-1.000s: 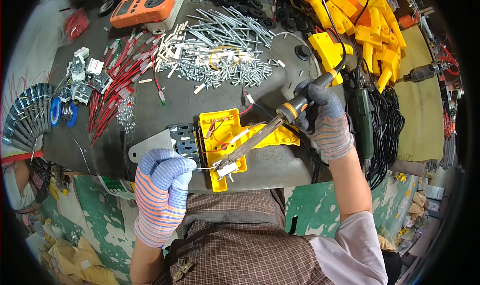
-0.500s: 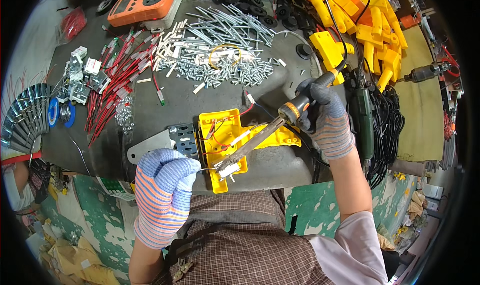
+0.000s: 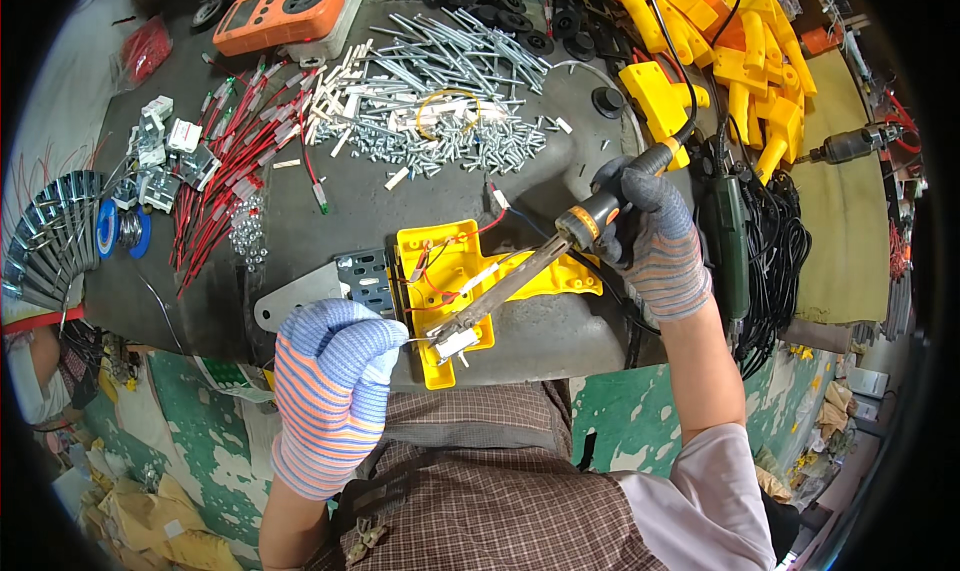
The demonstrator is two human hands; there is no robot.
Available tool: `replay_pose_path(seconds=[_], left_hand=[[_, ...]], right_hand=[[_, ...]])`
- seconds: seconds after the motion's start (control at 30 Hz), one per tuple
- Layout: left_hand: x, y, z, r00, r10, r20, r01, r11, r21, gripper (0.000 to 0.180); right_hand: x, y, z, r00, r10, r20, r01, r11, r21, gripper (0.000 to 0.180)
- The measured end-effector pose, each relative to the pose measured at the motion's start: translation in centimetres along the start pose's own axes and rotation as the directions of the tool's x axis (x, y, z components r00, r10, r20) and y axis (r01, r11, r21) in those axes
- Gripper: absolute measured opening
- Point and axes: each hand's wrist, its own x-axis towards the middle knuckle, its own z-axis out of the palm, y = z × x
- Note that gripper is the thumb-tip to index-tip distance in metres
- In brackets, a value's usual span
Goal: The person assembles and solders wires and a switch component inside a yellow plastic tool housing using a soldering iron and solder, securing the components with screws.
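Observation:
In my gloved right hand (image 3: 664,241) is a soldering iron (image 3: 590,219), gripped by its handle, its long metal barrel slanting down to the left. The tip meets a small white switch-like part (image 3: 457,345) at the near end of an open yellow plastic housing (image 3: 435,246). My gloved left hand (image 3: 335,391) is closed, pinching a thin solder wire (image 3: 416,341) that reaches toward the iron's tip. Red and dark wires run inside the housing, and its handle extends right. Left of it sits a grey metal blade with a slotted dark bracket (image 3: 362,279).
Behind the housing lie piled screws (image 3: 460,146) and long bolts (image 3: 455,51). Red wires with connectors (image 3: 235,161), white switches (image 3: 160,161) and a solder spool (image 3: 128,229) lie left, near an orange multimeter (image 3: 280,16). Yellow housings (image 3: 750,71) and black cables (image 3: 775,251) are right.
My left hand has shifted slightly right, bringing the solder wire nearer the iron's tip. The right hand and iron stay almost in place.

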Motion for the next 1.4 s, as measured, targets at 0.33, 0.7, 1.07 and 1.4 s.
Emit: replay_pose_path(seconds=[0.33, 0.7, 1.07, 1.4], left_hand=[[0.0, -0.3, 0.1, 1.000, 0.019, 0.004, -0.019, 1.000, -0.002, 0.018], [0.4, 0.1, -0.1, 0.857, -0.434, -0.277, 0.324, 0.873, -0.365, 0.024], [3.4, -0.5, 2.0, 0.971, -0.237, -0.018, 0.201, 0.858, -0.473, 0.018], [7.1, -2.6, -1.0, 0.843, 0.223, 0.489, -0.038, 0.933, -0.359, 0.014]], right_hand=[[0.0, 0.1, 0.0, 1.000, 0.002, -0.009, -0.002, 1.000, -0.009, 0.035], [-0.3, -0.1, 0.5, 1.000, -0.013, -0.026, 0.013, 1.000, 0.005, 0.028], [-0.4, 0.2, 0.5, 0.998, -0.022, -0.051, 0.022, 1.000, 0.005, 0.030], [-0.9, -0.2, 0.6, 0.999, -0.013, -0.037, 0.013, 1.000, -0.001, 0.031]])
